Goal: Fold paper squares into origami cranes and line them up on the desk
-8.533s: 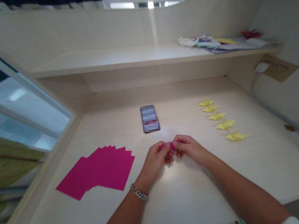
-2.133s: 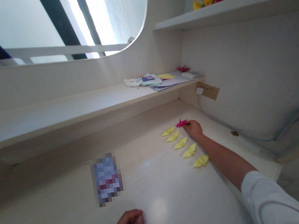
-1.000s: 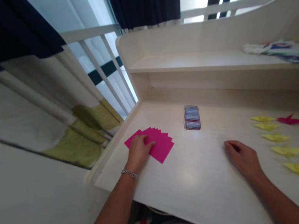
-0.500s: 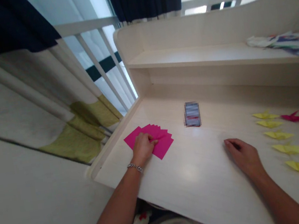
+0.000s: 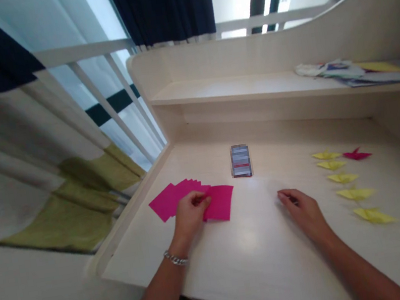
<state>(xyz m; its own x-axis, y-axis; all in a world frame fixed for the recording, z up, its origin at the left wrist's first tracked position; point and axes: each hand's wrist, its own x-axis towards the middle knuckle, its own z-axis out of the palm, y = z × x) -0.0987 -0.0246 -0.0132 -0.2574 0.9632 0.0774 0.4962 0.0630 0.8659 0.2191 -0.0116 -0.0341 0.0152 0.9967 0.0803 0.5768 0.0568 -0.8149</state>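
Note:
My left hand [image 5: 190, 215] pinches the left edge of one square sheet of pink origami paper [image 5: 222, 203] between thumb and fingers. Just behind it, a fan of more pink paper squares [image 5: 168, 201] lies on the white desk [image 5: 247, 263], partly covered by the hand. My right hand [image 5: 302, 210] rests on the desk to the right, fingers curled and thumb against the index finger; whether anything is inside the curl is hidden. Past it stand several folded yellow paper cranes [image 5: 343, 178] in a column, with one pink paper crane [image 5: 357, 154] beside the farthest.
A phone-sized rectangle [image 5: 241, 161], blurred by pixels, lies mid-desk. Papers and a plastic bag [image 5: 331, 69] are on the raised shelf [image 5: 221, 89] at the back. A white railing [image 5: 109, 98] and long curtains [image 5: 47, 158] border the left side.
My left hand has drawn one pink sheet away from the fan, toward the right. The fan's remaining sheets stay put, and the whole view has turned slightly right.

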